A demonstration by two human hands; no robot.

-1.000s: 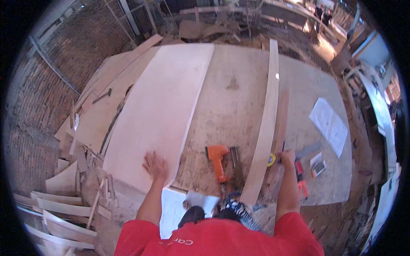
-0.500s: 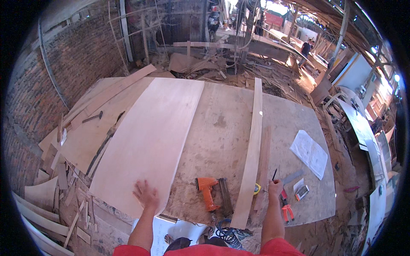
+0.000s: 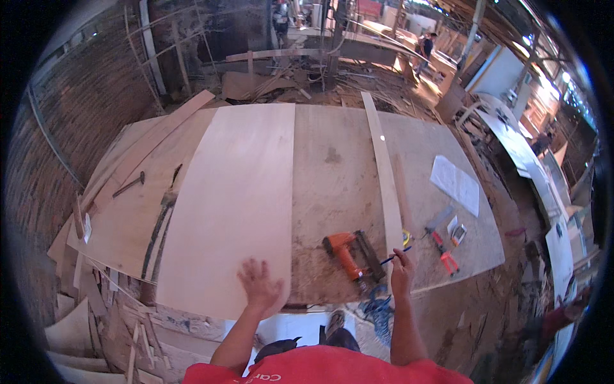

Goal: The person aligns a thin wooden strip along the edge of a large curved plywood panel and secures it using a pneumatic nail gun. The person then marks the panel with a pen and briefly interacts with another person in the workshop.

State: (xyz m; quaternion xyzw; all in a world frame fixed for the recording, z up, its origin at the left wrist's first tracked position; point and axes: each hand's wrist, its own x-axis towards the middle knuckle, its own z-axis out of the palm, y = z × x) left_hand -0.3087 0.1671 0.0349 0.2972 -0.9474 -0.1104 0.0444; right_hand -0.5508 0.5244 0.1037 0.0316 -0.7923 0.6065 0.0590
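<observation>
My left hand (image 3: pixel 261 285) lies flat with spread fingers on the near end of a pale plywood sheet (image 3: pixel 233 185), close to its right edge. My right hand (image 3: pixel 402 272) pinches a thin dark pencil (image 3: pixel 386 260), whose one end points left across the near part of a long wooden strip (image 3: pixel 382 160). Left of that hand lies an orange nail gun (image 3: pixel 346 255). A yellow tape measure (image 3: pixel 407 238) sits just beyond the hand, partly hidden by the strip. To the right are red-handled pliers (image 3: pixel 450 262) and a grey flat blade-like tool (image 3: pixel 440 217).
A paper sheet (image 3: pixel 455 184) and a small box (image 3: pixel 458 235) rest at the table's right. On the left lie a hammer (image 3: pixel 130 184) and long boards (image 3: pixel 160 137). A coiled hose (image 3: pixel 377 310) hangs by the near edge. Another person (image 3: pixel 426 51) stands far back.
My right hand has moved left with the pencil, from beside the pliers to the strip's near end. My left hand stays on the plywood. The whole view has shifted.
</observation>
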